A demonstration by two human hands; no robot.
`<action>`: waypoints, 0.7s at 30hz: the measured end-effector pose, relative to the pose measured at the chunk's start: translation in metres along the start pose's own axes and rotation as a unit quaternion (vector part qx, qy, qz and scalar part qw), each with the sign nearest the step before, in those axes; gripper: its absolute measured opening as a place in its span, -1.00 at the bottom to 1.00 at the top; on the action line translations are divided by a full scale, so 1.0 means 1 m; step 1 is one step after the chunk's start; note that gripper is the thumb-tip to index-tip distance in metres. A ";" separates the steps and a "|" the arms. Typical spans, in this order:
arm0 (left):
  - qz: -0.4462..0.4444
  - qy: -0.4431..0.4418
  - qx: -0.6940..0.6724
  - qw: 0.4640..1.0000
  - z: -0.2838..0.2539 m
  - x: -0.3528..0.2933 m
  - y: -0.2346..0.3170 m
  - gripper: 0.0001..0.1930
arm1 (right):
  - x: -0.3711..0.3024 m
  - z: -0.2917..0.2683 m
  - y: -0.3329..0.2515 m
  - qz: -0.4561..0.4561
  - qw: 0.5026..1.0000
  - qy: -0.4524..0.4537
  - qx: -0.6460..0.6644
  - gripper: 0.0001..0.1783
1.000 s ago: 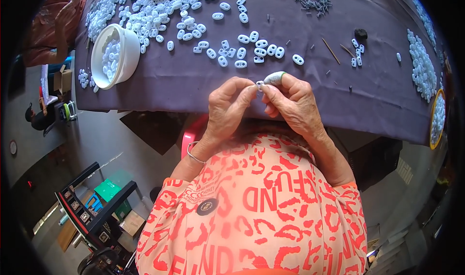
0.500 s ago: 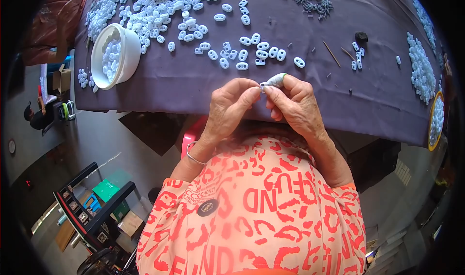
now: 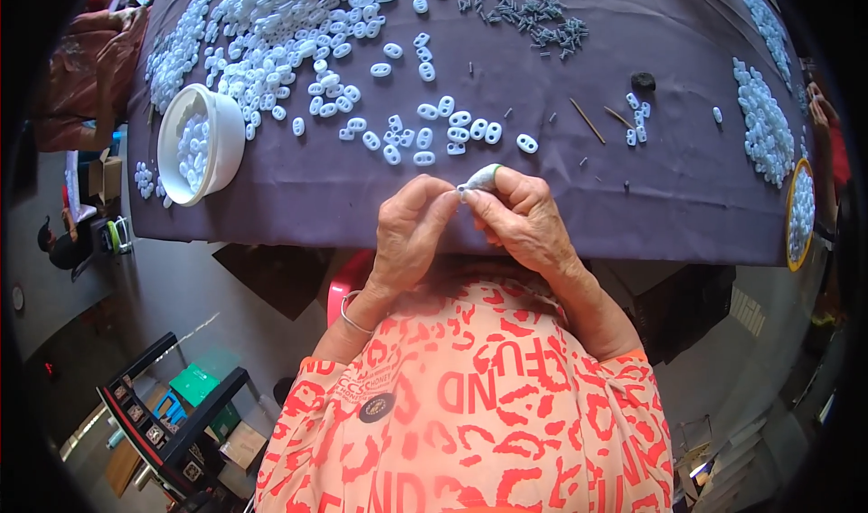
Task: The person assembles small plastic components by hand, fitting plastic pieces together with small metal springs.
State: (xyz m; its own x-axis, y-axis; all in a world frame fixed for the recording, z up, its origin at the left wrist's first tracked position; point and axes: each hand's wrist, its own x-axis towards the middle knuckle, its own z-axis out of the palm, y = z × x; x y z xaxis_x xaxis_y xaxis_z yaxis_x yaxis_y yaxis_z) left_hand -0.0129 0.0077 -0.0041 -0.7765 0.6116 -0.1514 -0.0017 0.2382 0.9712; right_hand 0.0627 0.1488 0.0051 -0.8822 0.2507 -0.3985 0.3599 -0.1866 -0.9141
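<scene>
Together, my left hand [image 3: 409, 228] and right hand [image 3: 523, 222] slant inward over the bench [image 3: 303, 201], fingers and thumbs pinching a small white piece [image 3: 462, 188] between them.

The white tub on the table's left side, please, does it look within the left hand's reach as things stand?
Probably yes: only tablecloth shows between the left hand and the white tub, though that hand is busy at a small white piece.
</scene>
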 end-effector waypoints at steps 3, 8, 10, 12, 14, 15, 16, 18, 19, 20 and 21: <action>0.001 -0.011 0.011 1.000 -0.001 -0.001 -0.005 -0.90 | 0.003 0.000 0.004 0.000 1.000 0.000 0.007 -0.87; -0.013 -0.011 0.002 1.000 -0.001 0.001 -0.003 -0.91 | 0.005 -0.001 0.005 -0.002 1.000 -0.009 0.022 -0.87; -0.028 -0.006 -0.010 1.000 -0.002 0.001 0.002 -0.92 | 0.003 -0.002 0.004 -0.005 0.999 -0.007 0.030 -0.87; -0.067 -0.016 -0.058 0.996 -0.004 0.002 0.012 -0.89 | -0.001 -0.004 0.002 -0.002 0.999 0.007 0.040 -0.88; -0.034 0.002 -0.049 0.998 -0.002 0.006 0.014 -0.87 | -0.004 -0.012 -0.002 -0.036 0.998 0.031 0.044 -0.88; -0.004 0.021 -0.041 0.999 -0.001 0.009 0.014 -0.85 | -0.007 -0.018 -0.004 -0.066 0.995 0.055 0.048 -0.89; -0.003 0.021 -0.040 0.999 0.000 0.013 0.017 -0.85 | -0.008 -0.025 -0.009 -0.052 0.994 0.070 0.068 -0.89; 0.141 -0.009 0.192 0.971 0.008 0.026 0.027 -0.83 | -0.007 -0.037 -0.013 -0.079 0.986 0.114 0.092 -0.90; 0.161 -0.016 0.218 0.962 0.014 0.032 0.031 -0.80 | -0.008 -0.043 -0.017 -0.084 0.981 0.129 0.114 -0.91; 0.162 -0.016 0.219 0.962 0.021 0.038 0.033 -0.80 | -0.008 -0.047 -0.017 -0.085 0.981 0.129 0.115 -0.91; 0.214 -0.013 0.290 0.933 0.029 0.046 0.034 -0.78 | -0.008 -0.051 -0.016 -0.095 0.977 0.138 0.130 -0.90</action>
State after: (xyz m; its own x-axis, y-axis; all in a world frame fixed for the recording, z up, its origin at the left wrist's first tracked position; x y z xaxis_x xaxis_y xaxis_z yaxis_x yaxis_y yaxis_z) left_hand -0.0305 0.0659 0.0162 -0.6122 0.7606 0.2163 0.6522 0.3311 0.6819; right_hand 0.0799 0.1986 0.0195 -0.7977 0.5439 -0.2606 0.0758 -0.3382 -0.9380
